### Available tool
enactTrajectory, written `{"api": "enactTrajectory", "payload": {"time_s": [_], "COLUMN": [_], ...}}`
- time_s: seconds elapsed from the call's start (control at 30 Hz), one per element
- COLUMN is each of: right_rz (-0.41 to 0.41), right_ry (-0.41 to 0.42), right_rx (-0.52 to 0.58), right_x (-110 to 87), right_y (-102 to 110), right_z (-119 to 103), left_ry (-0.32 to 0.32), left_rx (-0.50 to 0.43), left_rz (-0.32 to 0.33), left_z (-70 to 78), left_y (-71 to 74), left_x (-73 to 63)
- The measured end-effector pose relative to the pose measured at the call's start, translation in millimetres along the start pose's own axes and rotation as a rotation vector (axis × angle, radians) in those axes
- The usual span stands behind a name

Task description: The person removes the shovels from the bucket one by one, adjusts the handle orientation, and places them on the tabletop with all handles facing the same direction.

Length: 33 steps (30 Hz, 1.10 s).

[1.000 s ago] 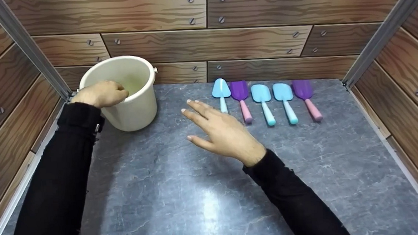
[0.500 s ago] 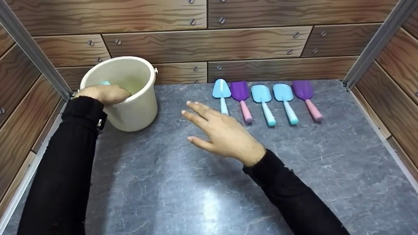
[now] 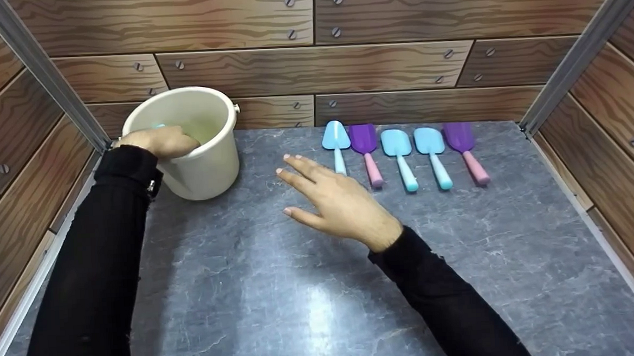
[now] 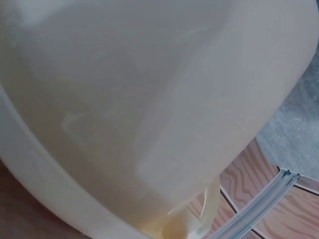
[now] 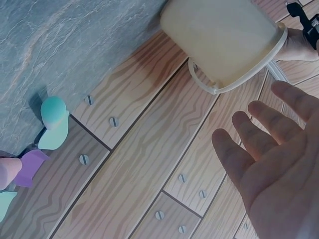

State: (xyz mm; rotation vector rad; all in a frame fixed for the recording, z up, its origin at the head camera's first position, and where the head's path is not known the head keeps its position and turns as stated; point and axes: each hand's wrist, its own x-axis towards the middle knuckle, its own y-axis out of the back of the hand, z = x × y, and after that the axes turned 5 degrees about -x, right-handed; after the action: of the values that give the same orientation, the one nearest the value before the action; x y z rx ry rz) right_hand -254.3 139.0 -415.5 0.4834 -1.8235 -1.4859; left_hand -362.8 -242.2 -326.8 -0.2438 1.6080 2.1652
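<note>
My left hand (image 3: 158, 141) reaches over the near rim of a cream bucket (image 3: 203, 173), wrist bent and fingers down inside it. A small light blue piece of a scoop (image 3: 158, 125) shows just past the knuckles; the fingers round it and the rest of it are hidden. In the left wrist view the bucket wall (image 4: 174, 89) fills most of the picture. My right hand (image 3: 340, 201) holds nothing, fingers straight and spread, palm down above the table. Its fingers (image 5: 269, 124) show bare in the right wrist view.
Several scoops lie in a row at the back right: a light blue scoop (image 3: 335, 135) partly behind my right hand, a purple scoop (image 3: 364, 137) with a pink handle, and others. Wood-patterned walls (image 3: 311, 70) and metal corner posts (image 3: 576, 50) bound the grey table (image 3: 279, 288).
My left hand has tipped lower and slightly rightward at the bucket's rim, and a bit of light blue has come into sight behind it. The right hand and scoops have stayed put.
</note>
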Motion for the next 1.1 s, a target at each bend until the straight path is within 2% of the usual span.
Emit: {"api": "enactTrajectory", "payload": {"time_s": [0.1,0.2,0.33,0.43,0.57,0.67,0.9,1.1], "right_rz": [-0.005,-0.007,-0.008,-0.01,-0.01,-0.005,-0.002,-0.006], "right_ry": [-0.005,-0.008,-0.006,-0.004,-0.004,-0.004,-0.006,-0.007], "right_rx": [0.0,0.002,0.001,0.003,0.007,0.004,-0.002,-0.001], "right_x": [0.0,-0.2,0.0,0.3,0.6,0.7,0.6,0.5], "right_y": [-0.1,-0.1,-0.3,-0.5,-0.9,-0.9,0.0,0.6], "right_z": [0.5,1.1,1.6,1.9,2.4,2.7,2.5,2.2], "left_ry": [0.0,-0.029,-0.084,-0.108,-0.153,-0.175,-0.145,-0.151], "left_rx": [0.005,0.012,0.01,-0.017,-0.057,-0.085,-0.138,-0.21], "left_rz": [0.033,0.073,0.187,0.285,0.381,0.421,0.478,0.546], "left_z": [0.3,0.1,-1.6,-3.8,-7.0,-9.3,-15.4,-16.5], "left_y": [0.3,0.7,-0.7,-2.5,-3.8,-4.7,-6.8,-7.1], "left_x": [1.2,2.0,2.5,1.9,0.9,0.2,-3.0,-5.4]}}
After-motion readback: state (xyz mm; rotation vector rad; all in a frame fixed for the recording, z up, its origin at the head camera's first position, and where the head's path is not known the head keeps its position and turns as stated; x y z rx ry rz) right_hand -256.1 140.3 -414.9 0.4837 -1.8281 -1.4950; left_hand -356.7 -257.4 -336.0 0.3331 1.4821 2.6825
